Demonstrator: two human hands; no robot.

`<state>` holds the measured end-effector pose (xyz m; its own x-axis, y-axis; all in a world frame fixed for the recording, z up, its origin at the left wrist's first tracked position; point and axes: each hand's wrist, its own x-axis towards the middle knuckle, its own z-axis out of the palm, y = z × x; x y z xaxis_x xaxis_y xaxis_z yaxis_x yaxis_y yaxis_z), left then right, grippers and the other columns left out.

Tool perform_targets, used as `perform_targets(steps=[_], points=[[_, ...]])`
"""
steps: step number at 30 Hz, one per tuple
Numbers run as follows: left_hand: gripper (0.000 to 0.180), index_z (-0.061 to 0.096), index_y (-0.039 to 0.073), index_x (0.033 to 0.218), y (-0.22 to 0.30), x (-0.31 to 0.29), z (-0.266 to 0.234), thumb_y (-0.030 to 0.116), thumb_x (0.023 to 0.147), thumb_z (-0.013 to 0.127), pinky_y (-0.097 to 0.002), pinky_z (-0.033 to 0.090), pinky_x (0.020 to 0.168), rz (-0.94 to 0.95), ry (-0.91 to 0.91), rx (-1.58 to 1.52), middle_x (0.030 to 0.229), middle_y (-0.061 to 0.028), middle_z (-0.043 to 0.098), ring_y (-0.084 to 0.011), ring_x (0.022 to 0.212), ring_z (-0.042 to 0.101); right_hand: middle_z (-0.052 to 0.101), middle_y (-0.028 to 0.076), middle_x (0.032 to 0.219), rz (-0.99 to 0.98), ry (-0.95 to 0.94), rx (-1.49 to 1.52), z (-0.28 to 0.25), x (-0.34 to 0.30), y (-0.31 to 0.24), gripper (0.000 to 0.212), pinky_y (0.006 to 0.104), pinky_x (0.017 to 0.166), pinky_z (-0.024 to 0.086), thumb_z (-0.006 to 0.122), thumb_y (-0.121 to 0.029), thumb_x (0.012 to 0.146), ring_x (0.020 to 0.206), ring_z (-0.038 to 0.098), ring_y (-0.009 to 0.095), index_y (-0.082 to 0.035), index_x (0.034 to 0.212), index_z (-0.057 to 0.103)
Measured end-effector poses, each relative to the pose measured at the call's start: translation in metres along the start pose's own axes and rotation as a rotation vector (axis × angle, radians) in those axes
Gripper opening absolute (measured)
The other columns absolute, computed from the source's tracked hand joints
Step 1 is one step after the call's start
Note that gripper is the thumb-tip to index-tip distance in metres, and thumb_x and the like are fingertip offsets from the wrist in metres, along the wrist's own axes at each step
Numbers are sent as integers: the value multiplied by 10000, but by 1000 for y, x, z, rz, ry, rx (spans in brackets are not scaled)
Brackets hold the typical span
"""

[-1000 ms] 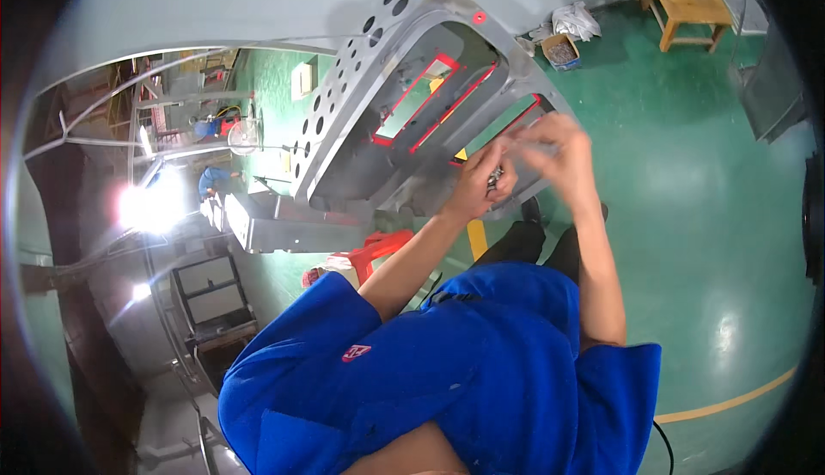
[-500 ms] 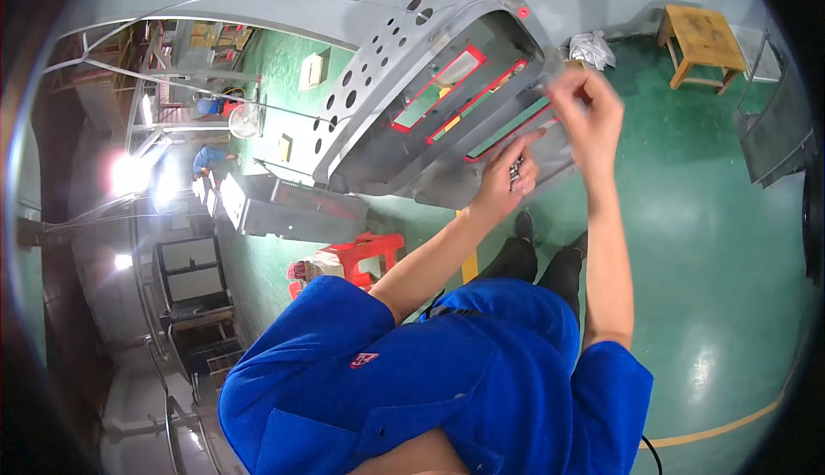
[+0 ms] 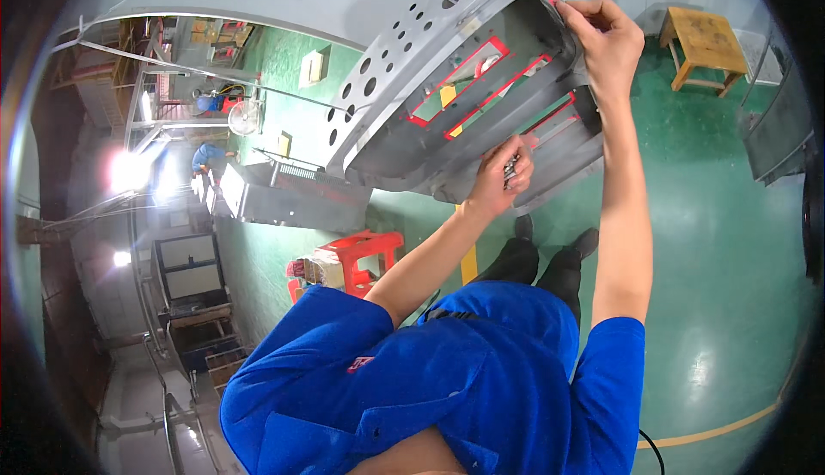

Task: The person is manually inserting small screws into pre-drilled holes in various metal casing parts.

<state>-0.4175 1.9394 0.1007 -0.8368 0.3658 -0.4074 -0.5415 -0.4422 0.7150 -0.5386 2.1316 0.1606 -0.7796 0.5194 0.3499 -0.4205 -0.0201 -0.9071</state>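
A large grey moulded panel (image 3: 404, 144) with round holes along its pale rim is in front of me, its slots edged with red tape (image 3: 414, 120). At its upper right corner the thumb and fingers of my right hand (image 3: 614, 49) pinch at a small red dot (image 3: 555, 0); the fingers partly cover it. My left hand (image 3: 498, 178) is below the panel's slots, fingers curled round small shiny metal parts (image 3: 510, 168), too small to name exactly. A reddish spot shows by its fingertips; whether it is tape or skin I cannot tell.
Behind the panel's left end stands a grey metal box (image 3: 301, 200), with a red plastic stool (image 3: 365, 260) nearer me. A wooden stool (image 3: 705, 45) and a dark panel (image 3: 778, 127) are at the right. Thin wire (image 3: 215, 88) crosses the left. A fan (image 3: 245, 117) stands far off.
My right hand has moved up from the slots to the red dot on the corner. The panel has shifted slightly right. My left hand has drawn in its outstretched finger.
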Motion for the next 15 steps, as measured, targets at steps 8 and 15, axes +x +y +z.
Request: perform_targets(steps=[8, 15], points=[[239, 550, 21, 981, -2, 0, -4, 205, 935, 405, -203, 233, 380, -208, -240, -77, 622, -5, 416, -67, 453, 338, 655, 16, 742, 55, -141, -64, -8, 20, -4, 179, 176, 629, 436, 719, -128, 774, 682, 567, 51, 22, 861, 675], [220, 507, 30, 1078, -24, 11, 27, 174, 952, 398, -195, 237, 362, -260, -248, 68, 620, -10, 404, -66, 430, 350, 580, 50, 644, 455, -479, -207, -95, -90, 3, 218, 238, 562, 403, 732, -168, 727, 591, 494, 91, 21, 796, 647]])
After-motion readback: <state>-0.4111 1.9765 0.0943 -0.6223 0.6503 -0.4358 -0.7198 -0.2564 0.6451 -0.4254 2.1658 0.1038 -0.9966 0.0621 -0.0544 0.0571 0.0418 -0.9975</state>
